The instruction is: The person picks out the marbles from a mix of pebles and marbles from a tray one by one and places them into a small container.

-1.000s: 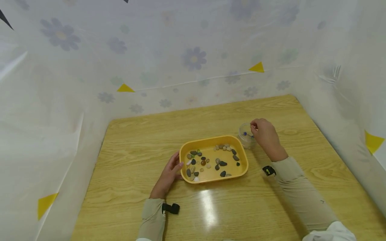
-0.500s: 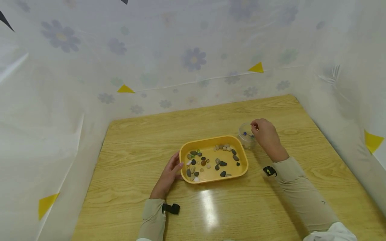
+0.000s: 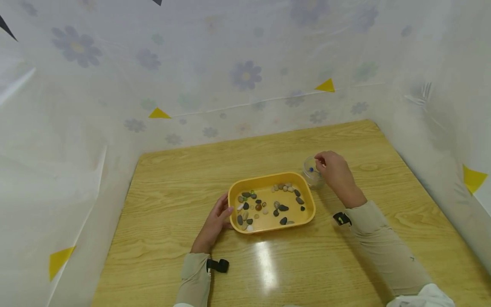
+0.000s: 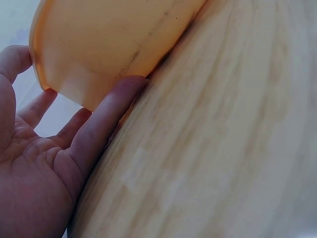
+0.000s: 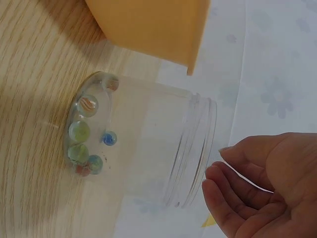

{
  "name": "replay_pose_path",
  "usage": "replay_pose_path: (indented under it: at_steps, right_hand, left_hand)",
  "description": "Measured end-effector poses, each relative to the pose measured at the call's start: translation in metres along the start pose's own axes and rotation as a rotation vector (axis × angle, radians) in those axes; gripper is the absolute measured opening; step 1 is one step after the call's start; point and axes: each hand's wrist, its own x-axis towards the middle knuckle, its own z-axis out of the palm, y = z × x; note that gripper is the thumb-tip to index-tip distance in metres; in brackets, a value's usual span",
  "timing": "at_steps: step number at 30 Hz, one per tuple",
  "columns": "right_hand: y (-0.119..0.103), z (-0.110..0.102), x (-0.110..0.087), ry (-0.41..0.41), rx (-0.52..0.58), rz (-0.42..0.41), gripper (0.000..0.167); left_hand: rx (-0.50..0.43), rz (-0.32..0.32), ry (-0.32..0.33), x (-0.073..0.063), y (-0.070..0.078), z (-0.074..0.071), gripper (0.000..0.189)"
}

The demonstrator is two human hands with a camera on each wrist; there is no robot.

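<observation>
My left hand (image 3: 212,221) grips the left end of a yellow plastic tray (image 3: 284,227), thumb at the rim and fingers against the outer wall in the left wrist view. Pebbles (image 3: 283,208) in grey, white and tan lie inside it, with brown and green glass marbles (image 3: 258,207) among them. To the tray's right stands a clear jar (image 5: 148,134), upright and lidless, with several marbles (image 5: 79,131) at its bottom, one of them blue (image 5: 109,138). Over its mouth is my right hand (image 5: 267,188), fingers loosely curled; nothing shows between thumb and fingertips.
All this stands on a wood-grain table (image 3: 184,179). Pale flowered sheeting (image 3: 215,64) rises behind it and at both sides, with yellow triangles (image 3: 325,85) on it. A black strap (image 3: 218,265) is on each wrist.
My right hand has shifted slightly left over the jar and now covers more of its mouth. The left hand and the tray look unmoved.
</observation>
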Motion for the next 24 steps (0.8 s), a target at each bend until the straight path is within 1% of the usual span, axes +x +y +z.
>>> replay_pose_path:
  at_steps: [6, 10, 14, 17, 24]
  right_hand:
    - [-0.012, 0.001, -0.002, -0.045, 0.017, -0.002, 0.021]
    - [-0.020, 0.005, -0.003, -0.062, 0.036, -0.023, 0.021]
    - [-0.029, 0.011, -0.006, -0.085, 0.051, -0.039, 0.022]
    - [-0.037, 0.016, -0.009, -0.120, 0.069, -0.042, 0.022]
    - [-0.059, 0.030, -0.011, -0.189, 0.105, -0.081, 0.022]
  left_hand:
    - [0.005, 0.003, -0.001, 0.000, 0.000, 0.000, 0.051]
    - [0.009, 0.005, -0.007, -0.001, 0.000, 0.000, 0.051]
    - [0.010, 0.004, -0.007, -0.001, 0.000, 0.001, 0.052]
    - [0.006, -0.002, -0.001, -0.002, 0.001, 0.001, 0.052]
    - [0.004, -0.018, 0.007, -0.001, 0.003, 0.001, 0.051]
